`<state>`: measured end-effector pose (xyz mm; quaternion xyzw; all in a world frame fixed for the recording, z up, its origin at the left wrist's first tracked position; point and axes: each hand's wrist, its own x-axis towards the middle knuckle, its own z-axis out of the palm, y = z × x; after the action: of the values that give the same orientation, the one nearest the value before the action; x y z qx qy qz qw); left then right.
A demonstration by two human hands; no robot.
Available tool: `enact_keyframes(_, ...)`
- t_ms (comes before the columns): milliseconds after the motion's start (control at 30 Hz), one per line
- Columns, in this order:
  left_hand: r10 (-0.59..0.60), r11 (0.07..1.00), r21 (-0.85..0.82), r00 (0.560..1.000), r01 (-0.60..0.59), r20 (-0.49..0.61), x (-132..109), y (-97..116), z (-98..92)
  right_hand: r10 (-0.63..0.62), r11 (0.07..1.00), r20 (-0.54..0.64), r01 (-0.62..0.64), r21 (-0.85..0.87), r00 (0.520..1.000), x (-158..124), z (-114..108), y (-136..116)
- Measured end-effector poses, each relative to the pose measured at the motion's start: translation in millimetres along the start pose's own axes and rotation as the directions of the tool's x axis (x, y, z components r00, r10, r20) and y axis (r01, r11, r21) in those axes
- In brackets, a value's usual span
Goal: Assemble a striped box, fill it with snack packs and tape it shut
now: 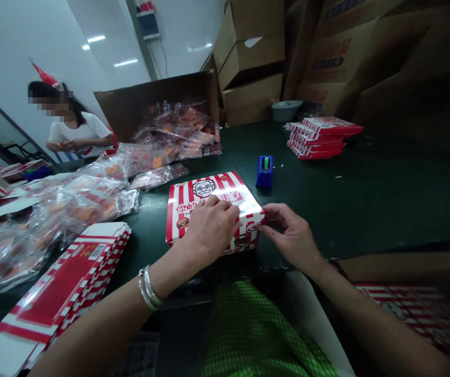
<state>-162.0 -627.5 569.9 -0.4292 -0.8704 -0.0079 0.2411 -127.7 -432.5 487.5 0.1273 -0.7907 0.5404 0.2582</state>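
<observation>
A red-and-white striped cardboard box (181, 196), closed and with a drawn bearded face on its top, sits on the dark green table in front of me. My left hand (212, 228) lies over its top with bent fingers, holding it; the fingertips are partly hidden. At the box's right front corner, my right hand (287, 230) pinches the edge between thumb and fingers. Just beyond the box stands a small blue tape dispenser (264, 173) with a green core. To the left lies a stack of flattened striped cartons (67, 283).
Clear plastic packets (83, 199) of orange pieces cover the left side, spilling from a large cardboard box (118, 112). Filled striped boxes (319, 137) are stacked at the back right. Another person (79, 128) sits far left. Brown cartons (252, 57) stand behind; an open carton (405, 267) is lower right.
</observation>
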Motion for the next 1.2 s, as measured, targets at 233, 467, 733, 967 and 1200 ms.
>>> enact_keyframes(233, 0.057, 0.997, 0.066, 0.994, -0.051, -0.096, -8, -6, 2.4, -0.149, 0.985, 0.021, 0.15, -0.079, 0.989, 5, 4, -9)
enact_keyframes(467, -0.011, 1.0, 0.018, 0.998, 0.012, -0.065, -11, -19, 4.3, -0.08, 0.99, 0.074, 0.088, -0.109, 0.994, 0, 9, 4)
enact_keyframes(733, -0.002, 0.999, -0.038, 0.996, -0.002, -0.088, -23, -19, 2.6, -0.177, 0.984, -0.065, 0.178, 0.013, 0.982, 1, 27, -10)
enact_keyframes(967, -0.016, 0.997, -0.076, 0.99, 0.005, -0.137, -31, -21, 2.4, -0.091, 0.996, -0.059, 0.092, 0.016, 0.994, 8, 23, -14)
enact_keyframes(1200, -0.101, 0.959, -0.283, 0.97, 0.036, -0.22, -35, -23, 12.2, 0.153, 0.927, 0.123, -0.185, 0.325, 0.981, 23, 19, -23)
